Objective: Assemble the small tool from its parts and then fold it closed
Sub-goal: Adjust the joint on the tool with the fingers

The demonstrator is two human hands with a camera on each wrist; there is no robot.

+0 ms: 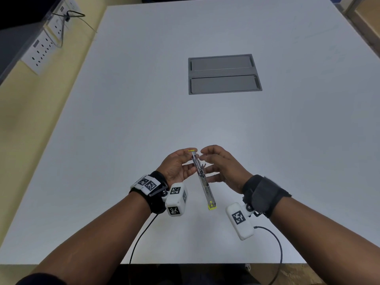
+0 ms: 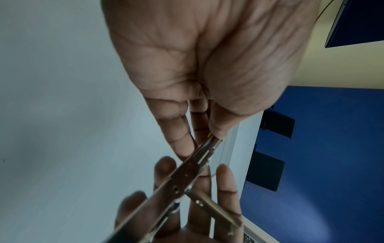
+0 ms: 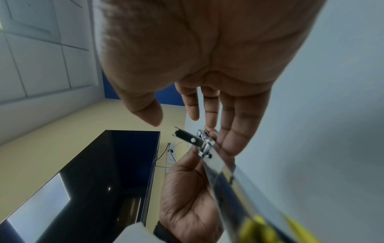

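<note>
Left hand [image 1: 178, 166] pinches the metal tool [image 1: 202, 177]; right hand [image 3: 207, 57] released, fingers straight, in right-wrist view.

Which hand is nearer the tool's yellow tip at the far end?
Left. The left hand pinches the metal tool right at that far yellow tip; the right hand is open alongside, fingers straight, across a small gap.

Head cam looks steeply down from 6 o'clock across the table [image 1: 144, 99] toward 12. Wrist cams sit v. close, each facing along its palm. All three share the tool [image 1: 202, 177] btwn the hands.
</note>
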